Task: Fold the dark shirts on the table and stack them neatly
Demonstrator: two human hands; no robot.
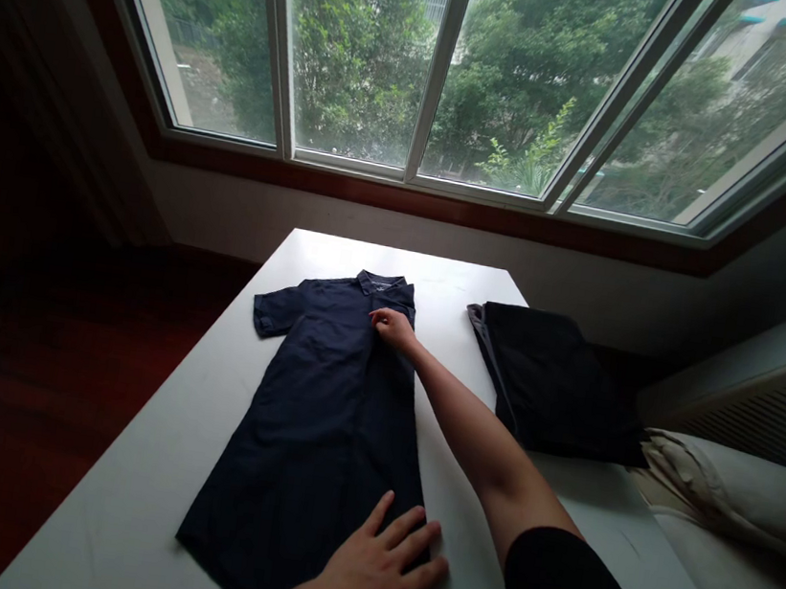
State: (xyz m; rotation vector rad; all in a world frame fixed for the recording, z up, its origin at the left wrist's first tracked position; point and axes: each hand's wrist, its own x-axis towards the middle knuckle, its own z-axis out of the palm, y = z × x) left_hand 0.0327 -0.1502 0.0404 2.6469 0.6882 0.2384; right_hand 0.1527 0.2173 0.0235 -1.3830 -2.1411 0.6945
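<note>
A dark navy short-sleeved shirt (321, 401) lies on the white table, collar toward the window. Its left-side sleeve sticks out, while the right side is folded inward along its length. On the upper chest my right hand (394, 329) has its fingers curled together against the cloth, seemingly pinching it; the fingertips are small in view. Near the hem, my left hand (390, 565) rests flat over the shirt's right edge with fingers spread, some reaching past it toward the table.
The white table (144, 474) stretches toward a wide window (408, 181). A folded black garment (547, 383) sits at its right side. Beyond that are a rolled cream cloth (737, 485) and a slatted unit (775, 413). Dark red floor (65, 367) lies to the left.
</note>
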